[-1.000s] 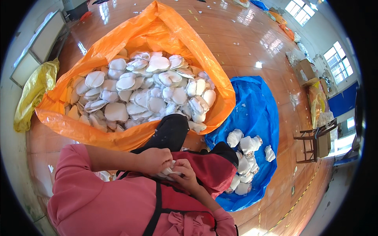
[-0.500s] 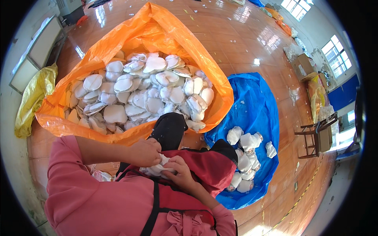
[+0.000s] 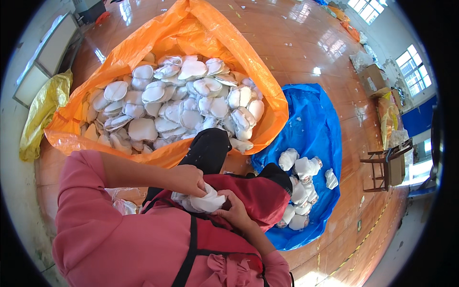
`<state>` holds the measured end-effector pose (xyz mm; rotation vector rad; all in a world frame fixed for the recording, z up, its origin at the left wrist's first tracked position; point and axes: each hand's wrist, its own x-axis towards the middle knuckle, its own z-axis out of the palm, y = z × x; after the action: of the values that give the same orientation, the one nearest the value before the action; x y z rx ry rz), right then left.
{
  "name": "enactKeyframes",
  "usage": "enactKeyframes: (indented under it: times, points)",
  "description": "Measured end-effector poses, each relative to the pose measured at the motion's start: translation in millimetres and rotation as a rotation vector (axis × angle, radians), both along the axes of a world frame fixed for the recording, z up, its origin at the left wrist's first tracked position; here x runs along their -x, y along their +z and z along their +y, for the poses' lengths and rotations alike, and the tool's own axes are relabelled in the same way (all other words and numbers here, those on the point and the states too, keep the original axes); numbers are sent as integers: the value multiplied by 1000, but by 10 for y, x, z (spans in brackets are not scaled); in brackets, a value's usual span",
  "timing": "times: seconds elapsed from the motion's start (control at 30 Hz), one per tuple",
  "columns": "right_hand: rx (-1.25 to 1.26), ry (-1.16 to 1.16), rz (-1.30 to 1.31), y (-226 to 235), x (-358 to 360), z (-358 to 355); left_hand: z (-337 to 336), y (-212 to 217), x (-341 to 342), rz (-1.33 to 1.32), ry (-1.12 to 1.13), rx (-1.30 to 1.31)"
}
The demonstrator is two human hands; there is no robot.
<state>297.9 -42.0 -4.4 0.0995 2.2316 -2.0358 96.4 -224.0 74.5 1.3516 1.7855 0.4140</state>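
Observation:
Over my lap, both hands work on one soft white padded piece (image 3: pixel 208 203), folded and bunched up. My left hand (image 3: pixel 188 180) comes in from the left, its fingers pinching the upper left part of the piece. From the right, my right hand (image 3: pixel 234 210) grips the opposite edge between thumb and fingers. What the piece is exactly I cannot make out. Beyond my knee lies a big orange sack (image 3: pixel 248 57), spread wide, full of flat white oval pads (image 3: pixel 142 129). To the right, several rolled white bundles (image 3: pixel 299 193) rest on a blue sack (image 3: pixel 306 115).
A yellow sack (image 3: pixel 44 112) lies at the left by a white panel (image 3: pixel 52 48). On the right stand a wooden chair (image 3: pixel 382 165) and a cardboard box (image 3: pixel 373 79). A clear plastic bag (image 3: pixel 125 206) sits on the tiled floor beside my left side.
The white piece has turned and opened out, with more of it showing between my hands. My left hand has shifted slightly right, and my right hand now holds the piece's right edge.

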Motion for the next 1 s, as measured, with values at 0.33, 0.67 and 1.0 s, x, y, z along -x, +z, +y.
enactKeyframes:
  times: [0.33,0.67,1.0]
  points:
    - [28,-138,-82,18,176,-221,-20,135,-51,378,-211,-298]
    - [-118,-40,-84,170,336,-294,-83,224,55,251,-298,23]
    - [-50,30,-119,43,363,-356,-163,530,-44,423,-480,201]
